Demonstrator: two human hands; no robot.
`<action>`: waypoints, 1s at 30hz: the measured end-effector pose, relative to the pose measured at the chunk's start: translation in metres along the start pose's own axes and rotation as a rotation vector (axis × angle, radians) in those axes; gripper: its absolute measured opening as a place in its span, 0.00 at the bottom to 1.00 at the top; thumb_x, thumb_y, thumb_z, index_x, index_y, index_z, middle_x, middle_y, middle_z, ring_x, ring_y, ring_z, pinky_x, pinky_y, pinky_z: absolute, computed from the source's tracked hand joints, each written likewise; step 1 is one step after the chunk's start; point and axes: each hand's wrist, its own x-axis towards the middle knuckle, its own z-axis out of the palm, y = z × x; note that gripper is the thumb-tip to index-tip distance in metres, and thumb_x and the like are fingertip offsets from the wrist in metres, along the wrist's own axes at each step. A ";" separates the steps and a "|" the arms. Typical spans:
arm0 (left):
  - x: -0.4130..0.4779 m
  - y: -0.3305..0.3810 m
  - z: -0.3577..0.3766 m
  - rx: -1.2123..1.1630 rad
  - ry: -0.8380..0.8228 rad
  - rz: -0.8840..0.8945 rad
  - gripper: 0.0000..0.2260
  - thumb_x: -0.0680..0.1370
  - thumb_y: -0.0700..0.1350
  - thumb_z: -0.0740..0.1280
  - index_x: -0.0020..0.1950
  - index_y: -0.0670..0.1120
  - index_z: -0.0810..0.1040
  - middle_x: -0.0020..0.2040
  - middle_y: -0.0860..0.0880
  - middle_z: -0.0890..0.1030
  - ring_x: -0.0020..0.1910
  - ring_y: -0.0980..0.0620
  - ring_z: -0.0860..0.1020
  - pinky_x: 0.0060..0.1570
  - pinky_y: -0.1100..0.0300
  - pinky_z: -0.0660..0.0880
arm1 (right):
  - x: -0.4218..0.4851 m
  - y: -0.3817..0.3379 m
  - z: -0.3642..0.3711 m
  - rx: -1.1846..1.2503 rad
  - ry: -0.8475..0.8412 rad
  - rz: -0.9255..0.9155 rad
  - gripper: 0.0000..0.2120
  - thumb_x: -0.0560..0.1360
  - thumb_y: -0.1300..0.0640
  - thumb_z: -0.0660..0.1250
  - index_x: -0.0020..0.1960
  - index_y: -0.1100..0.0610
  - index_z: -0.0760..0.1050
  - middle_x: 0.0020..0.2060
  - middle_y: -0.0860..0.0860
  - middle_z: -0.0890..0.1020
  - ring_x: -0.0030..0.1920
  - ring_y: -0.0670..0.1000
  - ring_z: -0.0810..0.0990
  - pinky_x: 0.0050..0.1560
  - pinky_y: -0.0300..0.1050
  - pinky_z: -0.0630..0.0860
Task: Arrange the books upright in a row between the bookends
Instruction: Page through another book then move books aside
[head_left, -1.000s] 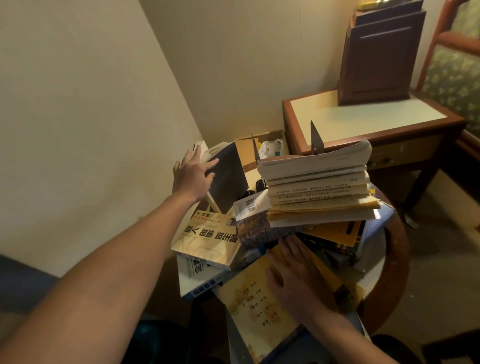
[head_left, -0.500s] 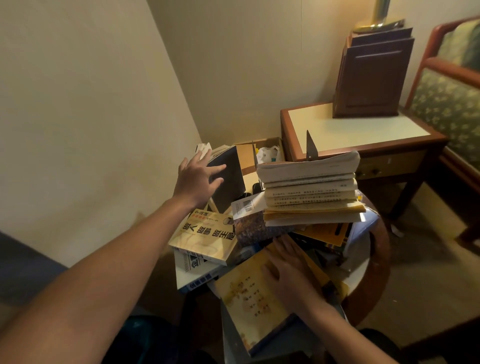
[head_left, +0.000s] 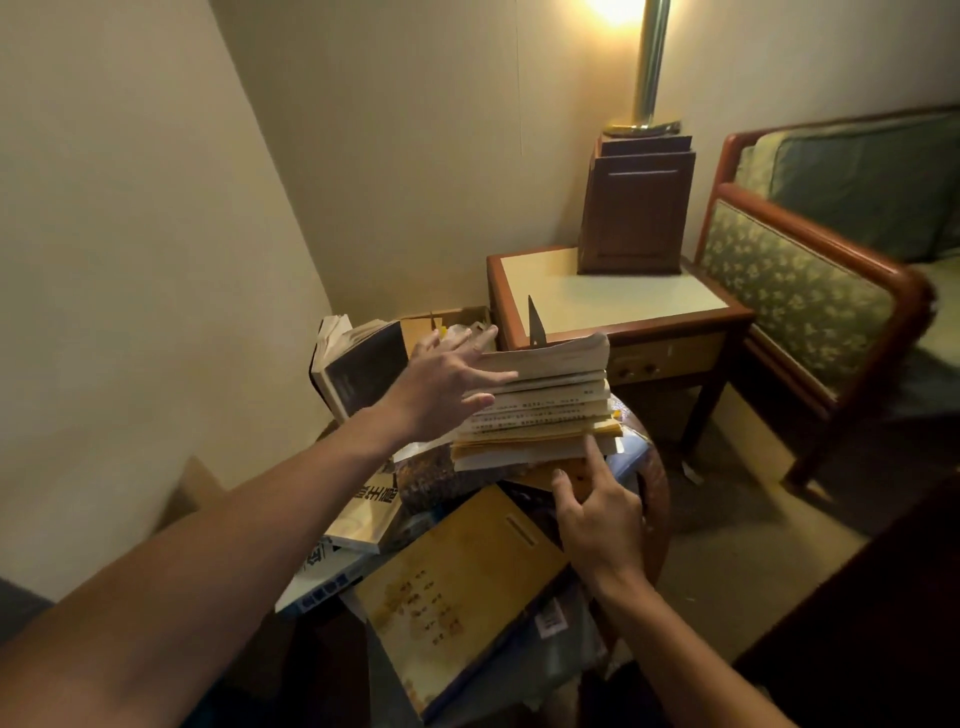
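A stack of pale, worn paperbacks (head_left: 545, 405) is laid flat at the far side of the round counter (head_left: 657, 499), its lowest pages yellowed and splayed. A thin, grey, pointed bookend (head_left: 535, 325) is seen upright just behind the stack. To the left, a dark-covered book (head_left: 363, 371) is stood on end and tilted, pages fanned at its top. Nearer, a large yellow book (head_left: 462, 582) is laid flat and askew. Left of it, a cream book with black characters (head_left: 366, 512) is rested on a white book with a blue edge (head_left: 322, 571).
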 end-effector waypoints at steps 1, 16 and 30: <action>0.007 0.001 0.000 -0.004 -0.056 -0.028 0.18 0.80 0.55 0.65 0.70 0.63 0.71 0.81 0.48 0.57 0.79 0.42 0.57 0.75 0.34 0.53 | 0.004 0.001 -0.002 0.008 -0.028 0.032 0.30 0.81 0.52 0.64 0.80 0.46 0.57 0.45 0.50 0.84 0.33 0.41 0.78 0.33 0.26 0.71; 0.058 0.003 -0.009 -0.394 -0.256 -0.269 0.23 0.80 0.43 0.68 0.72 0.62 0.71 0.65 0.48 0.76 0.53 0.51 0.72 0.59 0.48 0.76 | 0.038 0.000 0.017 0.455 -0.135 0.249 0.32 0.80 0.47 0.66 0.77 0.33 0.54 0.73 0.52 0.70 0.70 0.56 0.72 0.65 0.62 0.75; -0.071 0.053 -0.054 -1.270 -0.133 -0.634 0.22 0.81 0.42 0.65 0.73 0.60 0.70 0.68 0.48 0.69 0.54 0.41 0.79 0.47 0.53 0.82 | 0.013 -0.001 -0.044 0.419 -0.244 0.262 0.29 0.81 0.64 0.63 0.77 0.44 0.61 0.55 0.48 0.78 0.47 0.50 0.85 0.41 0.44 0.84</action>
